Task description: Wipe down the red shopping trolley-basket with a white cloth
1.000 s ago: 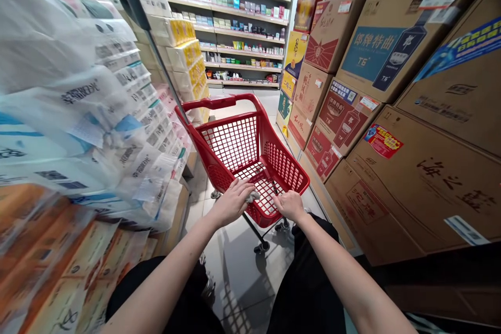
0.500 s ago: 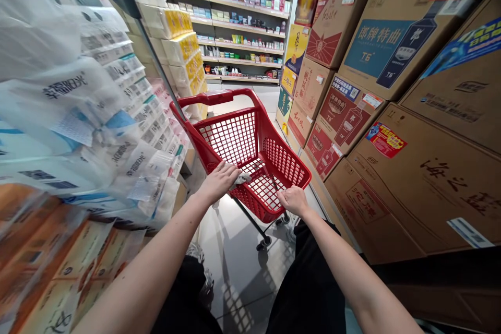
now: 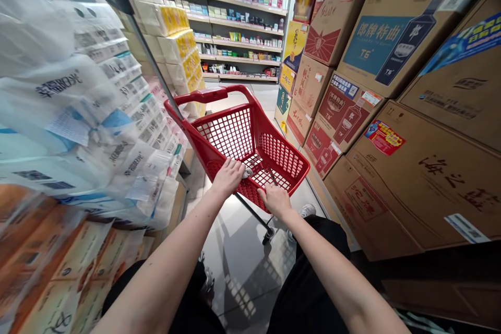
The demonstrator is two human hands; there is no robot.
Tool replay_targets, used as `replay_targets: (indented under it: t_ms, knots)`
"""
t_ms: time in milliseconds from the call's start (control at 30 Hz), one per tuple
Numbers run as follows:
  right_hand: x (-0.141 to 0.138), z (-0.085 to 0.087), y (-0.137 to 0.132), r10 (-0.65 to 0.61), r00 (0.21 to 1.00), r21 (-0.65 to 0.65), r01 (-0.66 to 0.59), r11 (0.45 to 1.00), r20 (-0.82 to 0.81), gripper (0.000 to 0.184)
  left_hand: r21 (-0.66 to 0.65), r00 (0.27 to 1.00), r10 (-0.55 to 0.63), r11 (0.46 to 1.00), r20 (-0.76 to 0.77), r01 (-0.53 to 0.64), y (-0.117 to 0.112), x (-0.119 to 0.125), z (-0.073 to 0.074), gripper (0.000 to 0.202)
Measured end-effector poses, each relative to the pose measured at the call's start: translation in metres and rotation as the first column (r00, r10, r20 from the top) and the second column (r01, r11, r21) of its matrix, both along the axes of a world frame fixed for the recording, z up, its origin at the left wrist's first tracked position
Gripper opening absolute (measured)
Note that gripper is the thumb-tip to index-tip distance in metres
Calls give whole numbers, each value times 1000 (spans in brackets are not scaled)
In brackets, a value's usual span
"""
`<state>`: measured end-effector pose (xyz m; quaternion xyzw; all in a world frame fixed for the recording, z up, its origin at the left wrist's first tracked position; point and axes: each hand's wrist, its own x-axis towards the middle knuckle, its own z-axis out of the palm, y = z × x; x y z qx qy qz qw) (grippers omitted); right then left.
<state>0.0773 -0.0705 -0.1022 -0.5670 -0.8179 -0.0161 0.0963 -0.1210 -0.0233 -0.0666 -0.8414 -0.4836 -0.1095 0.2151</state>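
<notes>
Both my hands rest on the near rim of a red plastic shopping trolley basket with mesh walls, on a black wheeled frame. My left hand grips the rim, and a small crumpled pale cloth or tissue pokes out beside its fingers. A little to the right, my right hand closes over the same rim. The basket's far red handle curves ahead. Nothing shows inside the basket except its red mesh floor.
Plastic-wrapped toilet paper packs are stacked tall on the left, very close to the trolley. Cardboard liquor cartons are stacked on the right. Store shelves of packaged goods stand ahead, beyond a tiled floor.
The trolley has swung slightly left in view, and my right hand now sits further left along the rim. Less of the pale cloth shows beside my left hand.
</notes>
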Motion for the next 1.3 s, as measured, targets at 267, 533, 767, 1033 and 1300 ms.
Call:
replay_targets:
  t_ms: [267,533,767,1033,1300]
  knots:
    - [22,-14,10,133,989,28,-135,990,69,50,-36,997,-47,998,65,50,-6,3,1,25]
    - [61,-20,14,215,972,86,-223,971,91,49,9,1000,-19,1000,15,19,10,-32,10,29]
    - [84,-10,17,233,967,21,-236,971,100,47,87,998,63,994,18,-64,1,-43,20,23]
    - [65,10,12,100,985,18,-103,994,138,57,28,1000,-4,1000,-27,5,-21,-24,27,21]
    - [21,25,16,59,995,6,-60,998,80,55,-14,1000,-2,1000,-13,2,-40,-2,30,21]
